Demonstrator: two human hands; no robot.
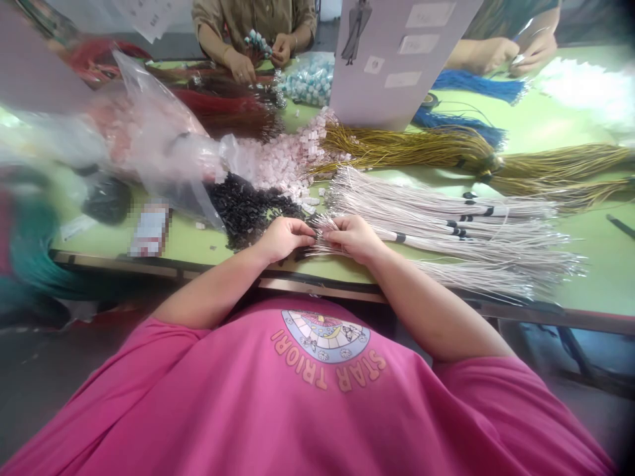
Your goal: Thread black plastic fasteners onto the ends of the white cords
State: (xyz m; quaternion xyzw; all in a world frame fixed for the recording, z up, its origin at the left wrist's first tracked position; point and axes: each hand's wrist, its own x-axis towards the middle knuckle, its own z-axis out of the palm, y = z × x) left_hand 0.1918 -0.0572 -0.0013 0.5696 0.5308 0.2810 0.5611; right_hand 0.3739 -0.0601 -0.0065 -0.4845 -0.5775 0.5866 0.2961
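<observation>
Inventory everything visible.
White wires: several bundles, right
Yellow wires: many, behind white
Blue wires: two bundles, far right
Red wires: many, far left
Green strands: many, left
Black pieces: heap, centre
Pink pieces: heap, behind black
Teal pieces: heap, far centre
White pile: one, far right
Clear bag, dark bag: one each, left
Blurred item: one, left
Divider: one, mauve, behind
Table: one, green, beneath
Co-workers: two, far side
Shirt: one, pink, bottom
Left hand, right hand: two, centre

Left hand (288, 239), right hand (355, 238) close together, both pinching (forearms (218, 284) angled inward)
</observation>
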